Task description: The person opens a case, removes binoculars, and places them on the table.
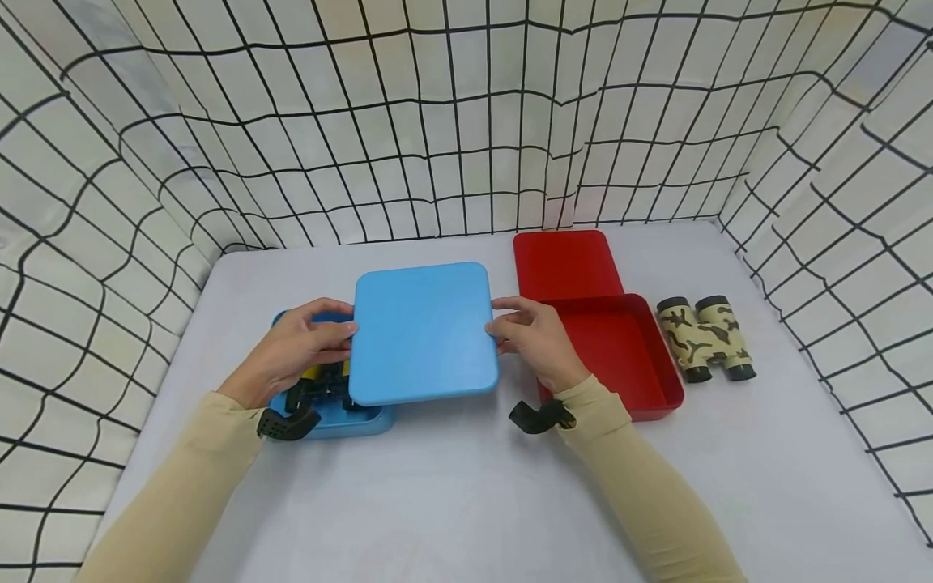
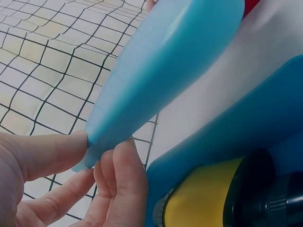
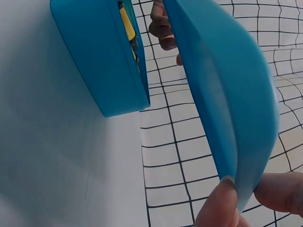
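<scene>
A blue box lid [image 1: 424,336] is held up off the table between both hands. My left hand [image 1: 302,348] pinches its left edge, thumb on one face and fingers on the other, as the left wrist view shows. Gripping the opposite edge is my right hand [image 1: 538,340]. Below and left of the lid stands a blue box [image 1: 364,423], partly covered by the left hand and the lid. Inside it lie yellow-and-black binoculars [image 2: 203,196], only partly visible.
An open red box [image 1: 612,352] stands on the right, its red lid [image 1: 564,263] just behind it. Camouflage binoculars [image 1: 705,338] lie to the right of that box. Black-gridded netting over white walls [image 1: 466,121] rises around the back and sides of the white table [image 1: 452,494].
</scene>
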{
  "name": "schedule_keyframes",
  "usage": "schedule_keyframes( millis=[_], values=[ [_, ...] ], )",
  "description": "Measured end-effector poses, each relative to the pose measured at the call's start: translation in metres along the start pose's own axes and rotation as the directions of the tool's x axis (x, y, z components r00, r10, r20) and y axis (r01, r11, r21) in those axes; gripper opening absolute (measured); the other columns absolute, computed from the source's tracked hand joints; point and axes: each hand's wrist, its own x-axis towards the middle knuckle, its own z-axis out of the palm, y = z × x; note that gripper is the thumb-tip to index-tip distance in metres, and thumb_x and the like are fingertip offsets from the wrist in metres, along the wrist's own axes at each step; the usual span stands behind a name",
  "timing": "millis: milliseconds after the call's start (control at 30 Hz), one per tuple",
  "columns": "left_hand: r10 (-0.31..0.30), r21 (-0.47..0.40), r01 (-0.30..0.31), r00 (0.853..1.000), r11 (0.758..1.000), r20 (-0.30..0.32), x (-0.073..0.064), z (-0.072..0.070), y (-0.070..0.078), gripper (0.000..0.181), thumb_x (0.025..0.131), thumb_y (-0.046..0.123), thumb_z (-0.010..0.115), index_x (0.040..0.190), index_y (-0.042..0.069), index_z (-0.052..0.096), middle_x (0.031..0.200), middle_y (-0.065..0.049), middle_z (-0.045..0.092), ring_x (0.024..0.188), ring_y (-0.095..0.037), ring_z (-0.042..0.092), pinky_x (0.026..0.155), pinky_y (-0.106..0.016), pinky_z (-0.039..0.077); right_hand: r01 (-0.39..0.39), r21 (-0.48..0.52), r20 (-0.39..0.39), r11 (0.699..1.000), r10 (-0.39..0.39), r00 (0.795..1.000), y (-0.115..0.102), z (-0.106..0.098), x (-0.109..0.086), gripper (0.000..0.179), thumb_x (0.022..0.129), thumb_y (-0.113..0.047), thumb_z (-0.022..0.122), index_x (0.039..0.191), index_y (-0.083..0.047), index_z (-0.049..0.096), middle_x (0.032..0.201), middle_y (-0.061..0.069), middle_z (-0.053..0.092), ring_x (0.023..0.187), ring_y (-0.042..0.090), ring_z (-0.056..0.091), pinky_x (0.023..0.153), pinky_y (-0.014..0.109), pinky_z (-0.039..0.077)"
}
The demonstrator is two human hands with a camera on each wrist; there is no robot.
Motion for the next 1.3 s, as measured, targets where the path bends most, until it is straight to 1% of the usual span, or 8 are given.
schedule_keyframes(
  millis=[267,467,633,867,933,1133,1200,1300],
  values=[
    [0.003,-0.005,-0.003,1.000,1.000,0.000,0.003,0.005,0.001,0.056,0.104,0.029,0.063,0.148,0.002,0.040,0.103,0.003,0.067,0.093,-0.009,0.072,0.088,-0.023,0.061,0.011,-0.005,-0.006,1.000,-0.011,1.000,0.002,-0.004,-0.001,0.054,0.088,-0.020,0.079,0.139,-0.018,0.062,0.120,0.014,0.069,0.090,0.025,0.071,0.091,0.045,0.063],
    [-0.001,0.001,0.001,1.000,1.000,-0.004,0.005,0.009,0.001,0.056,0.104,0.028,0.063,0.148,0.001,0.040,0.103,0.002,0.068,0.092,-0.009,0.072,0.088,-0.024,0.062,0.006,-0.014,-0.013,1.000,-0.006,1.000,0.003,-0.007,-0.003,0.053,0.089,-0.020,0.079,0.139,-0.017,0.063,0.119,0.014,0.069,0.088,0.024,0.070,0.091,0.044,0.063],
    [0.004,-0.006,-0.004,1.000,1.000,0.007,0.006,0.012,0.000,0.056,0.104,0.027,0.062,0.148,0.001,0.039,0.104,0.001,0.067,0.092,-0.010,0.071,0.087,-0.023,0.061,-0.003,-0.027,-0.015,1.000,0.002,1.000,0.005,-0.009,-0.004,0.055,0.088,-0.021,0.079,0.140,-0.018,0.062,0.120,0.014,0.070,0.088,0.024,0.071,0.090,0.043,0.063],
    [0.008,-0.012,-0.007,1.000,1.000,0.018,0.008,0.016,0.002,0.056,0.105,0.026,0.062,0.148,-0.001,0.039,0.104,0.002,0.068,0.092,-0.009,0.071,0.088,-0.025,0.061,0.003,-0.040,-0.017,0.999,-0.003,1.000,0.008,-0.013,-0.004,0.055,0.088,-0.020,0.079,0.141,-0.017,0.062,0.121,0.015,0.071,0.087,0.023,0.070,0.086,0.038,0.064],
    [0.004,-0.008,-0.004,1.000,1.000,0.017,0.009,0.017,0.002,0.056,0.104,0.026,0.062,0.149,-0.001,0.039,0.104,0.002,0.069,0.092,-0.009,0.071,0.088,-0.025,0.062,0.005,-0.044,-0.016,0.999,-0.006,1.000,0.008,-0.014,-0.004,0.056,0.088,-0.020,0.079,0.141,-0.017,0.062,0.121,0.015,0.071,0.087,0.023,0.071,0.087,0.039,0.064],
    [-0.022,0.001,0.022,1.000,1.000,0.009,0.010,0.020,0.004,0.055,0.104,0.026,0.063,0.148,0.003,0.041,0.106,-0.001,0.068,0.093,-0.011,0.070,0.089,-0.027,0.062,-0.002,-0.041,-0.021,0.999,0.001,1.000,0.008,-0.016,-0.006,0.058,0.087,-0.020,0.080,0.142,-0.017,0.061,0.122,0.015,0.071,0.086,0.023,0.071,0.095,0.049,0.061],
    [-0.030,0.000,0.030,1.000,1.000,0.007,0.011,0.020,0.004,0.053,0.104,0.026,0.063,0.148,0.004,0.041,0.107,-0.002,0.067,0.093,-0.011,0.070,0.089,-0.027,0.062,-0.004,-0.045,-0.023,0.999,0.003,1.000,0.008,-0.017,-0.006,0.059,0.087,-0.020,0.080,0.142,-0.017,0.061,0.123,0.015,0.070,0.087,0.023,0.070,0.096,0.049,0.061],
    [-0.024,0.004,0.024,1.000,1.000,0.010,0.012,0.020,0.005,0.053,0.104,0.026,0.062,0.147,0.003,0.042,0.107,-0.002,0.067,0.094,-0.011,0.070,0.090,-0.028,0.062,-0.007,-0.049,-0.027,0.999,0.006,1.000,0.008,-0.018,-0.005,0.060,0.086,-0.020,0.081,0.143,-0.017,0.060,0.123,0.015,0.070,0.088,0.024,0.070,0.096,0.050,0.061]
  ],
)
